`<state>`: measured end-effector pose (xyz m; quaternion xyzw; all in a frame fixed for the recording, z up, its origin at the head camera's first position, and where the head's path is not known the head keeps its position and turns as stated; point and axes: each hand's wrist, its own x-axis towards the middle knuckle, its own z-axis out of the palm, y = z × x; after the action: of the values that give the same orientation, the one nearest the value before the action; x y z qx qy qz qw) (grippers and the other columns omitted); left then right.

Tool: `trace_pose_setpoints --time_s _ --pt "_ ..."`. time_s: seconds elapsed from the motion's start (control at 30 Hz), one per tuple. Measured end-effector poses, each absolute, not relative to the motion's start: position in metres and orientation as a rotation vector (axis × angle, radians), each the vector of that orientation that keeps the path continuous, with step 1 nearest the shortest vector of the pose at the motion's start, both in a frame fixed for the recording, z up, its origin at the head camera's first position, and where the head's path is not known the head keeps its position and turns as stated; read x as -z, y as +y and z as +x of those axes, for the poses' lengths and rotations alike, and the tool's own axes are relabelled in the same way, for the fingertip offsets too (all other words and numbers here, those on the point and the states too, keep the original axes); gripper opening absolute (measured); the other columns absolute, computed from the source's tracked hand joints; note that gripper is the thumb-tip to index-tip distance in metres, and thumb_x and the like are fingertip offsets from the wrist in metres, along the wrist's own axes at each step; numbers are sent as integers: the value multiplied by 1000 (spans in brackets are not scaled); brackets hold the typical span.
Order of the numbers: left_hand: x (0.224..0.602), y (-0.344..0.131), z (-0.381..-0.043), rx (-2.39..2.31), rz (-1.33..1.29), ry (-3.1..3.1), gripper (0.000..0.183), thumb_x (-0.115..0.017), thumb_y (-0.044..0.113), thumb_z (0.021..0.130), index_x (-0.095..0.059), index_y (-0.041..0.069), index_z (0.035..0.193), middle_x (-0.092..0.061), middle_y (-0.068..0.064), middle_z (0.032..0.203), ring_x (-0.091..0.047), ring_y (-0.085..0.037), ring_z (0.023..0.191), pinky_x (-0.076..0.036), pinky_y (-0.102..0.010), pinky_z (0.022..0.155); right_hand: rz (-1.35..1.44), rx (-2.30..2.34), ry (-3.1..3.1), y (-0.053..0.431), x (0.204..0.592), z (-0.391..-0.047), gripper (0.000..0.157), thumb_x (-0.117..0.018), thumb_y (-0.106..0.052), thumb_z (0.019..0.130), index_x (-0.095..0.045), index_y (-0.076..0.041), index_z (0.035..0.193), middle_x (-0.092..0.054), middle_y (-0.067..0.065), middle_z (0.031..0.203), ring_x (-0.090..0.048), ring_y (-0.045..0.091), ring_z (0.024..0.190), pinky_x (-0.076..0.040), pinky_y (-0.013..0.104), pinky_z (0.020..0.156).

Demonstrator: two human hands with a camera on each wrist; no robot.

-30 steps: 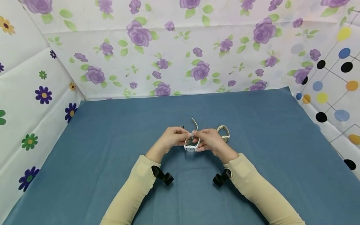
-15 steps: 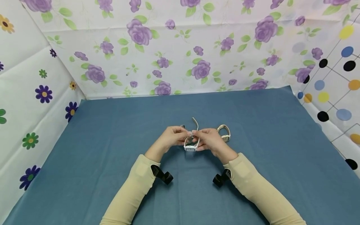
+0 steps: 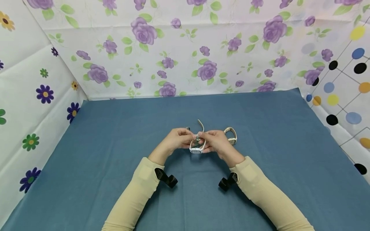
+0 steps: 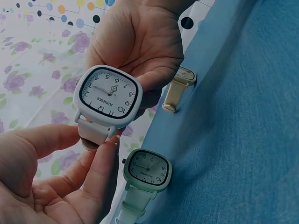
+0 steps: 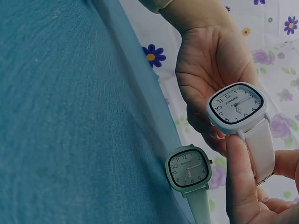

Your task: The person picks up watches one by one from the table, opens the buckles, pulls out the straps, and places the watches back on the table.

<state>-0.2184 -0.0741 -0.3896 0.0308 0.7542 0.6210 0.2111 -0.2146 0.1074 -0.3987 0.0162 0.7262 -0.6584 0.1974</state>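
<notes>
Both hands hold a white wristwatch [image 3: 196, 151] above the cloth, its square dial facing my body. My left hand [image 3: 179, 139] pinches the strap on one side, and my right hand [image 3: 215, 142] pinches it on the other. The strap forms a loop, with its ends between the fingertips; whether they are fastened I cannot tell. Beyond the held watch, a green wristwatch [image 4: 148, 171] lies on the cloth, mostly covered by the hands in the head view. Just past the right hand, a beige wristwatch [image 3: 232, 141] rests on its side with its strap looped.
A blue cloth [image 3: 115, 128] covers the table. Floral sheets [image 3: 115, 64] hang behind it and on the left, with a dotted sheet [image 3: 341, 106] on the right. Each forearm carries a black wrist camera [image 3: 170, 181].
The hands stay almost in place, fingers still on the strap. The white wristwatch has tilted and risen slightly; the head view has shifted a little.
</notes>
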Motion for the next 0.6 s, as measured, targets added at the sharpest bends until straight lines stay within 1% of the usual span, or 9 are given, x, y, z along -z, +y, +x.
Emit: trace_pose_setpoints --time_s 0.2,0.33,0.43,0.6 --pt "389 -77 -217 -1756 94 2076 17 -61 15 92 -67 0 99 -70 -11 95 -69 -17 84 -59 -32 78 30 1846 2074 107 399 -214 34 -56 -26 97 -64 7 99 -61 1 68 -57 8 48 -57 26 53" --pt "389 -76 -218 -1754 70 2080 19 -60 13 93 -66 -2 102 -69 -15 99 -69 -16 83 -58 -33 80 28 1864 2084 107 398 -214 35 -56 -25 98 -63 9 103 -61 1 67 -58 8 49 -57 26 53" --pt "390 -75 -219 -1742 47 2092 20 -60 13 92 -65 -4 103 -69 -15 99 -68 -13 79 -59 -32 78 26 1882 2085 107 398 -215 36 -55 -25 98 -63 9 108 -61 2 68 -59 8 50 -57 25 52" --pt "388 -75 -218 -1717 22 2101 17 -61 12 92 -65 -2 99 -68 -10 93 -65 -10 70 -59 -31 72 46 1917 2086 108 399 -215 37 -54 -24 98 -62 11 110 -61 3 70 -58 8 49 -56 24 51"
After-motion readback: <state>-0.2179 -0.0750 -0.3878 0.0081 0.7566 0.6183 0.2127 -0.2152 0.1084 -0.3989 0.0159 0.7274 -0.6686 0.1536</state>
